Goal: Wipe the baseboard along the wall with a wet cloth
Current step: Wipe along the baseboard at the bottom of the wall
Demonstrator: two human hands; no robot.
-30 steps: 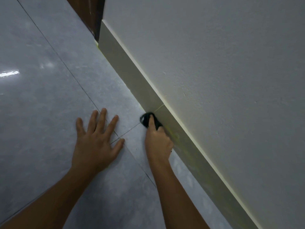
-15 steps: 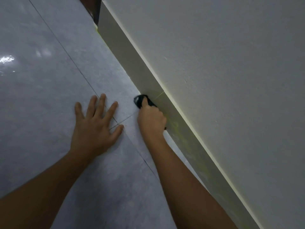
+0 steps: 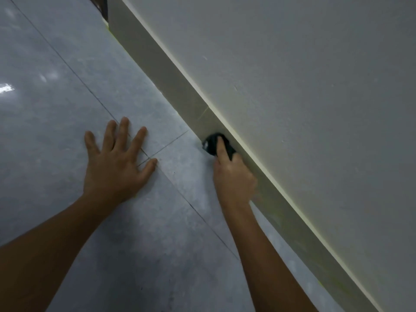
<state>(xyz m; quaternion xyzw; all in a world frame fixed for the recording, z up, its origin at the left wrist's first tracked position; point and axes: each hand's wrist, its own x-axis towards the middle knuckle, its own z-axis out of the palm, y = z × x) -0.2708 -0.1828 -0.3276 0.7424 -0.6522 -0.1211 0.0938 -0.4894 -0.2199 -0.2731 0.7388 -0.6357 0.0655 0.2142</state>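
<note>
Head view. Left hand (image 3: 117,163): flat on the floor (image 3: 67,97), palm down, fingers (image 3: 122,134) spread wide, holding nothing. Right hand (image 3: 233,176): arm stretched forward, fingers closed around a dark cloth (image 3: 210,144), forefinger laid along it. Cloth pressed against the baseboard (image 3: 162,64) where it meets the floor, mostly hidden under the hand. Wall (image 3: 304,86) above.

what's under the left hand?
The left hand lies flat, fingers spread, on the grey floor tile. Two grout lines cross by its fingertips and run beneath the fingers. What lies under the palm is covered.
</note>
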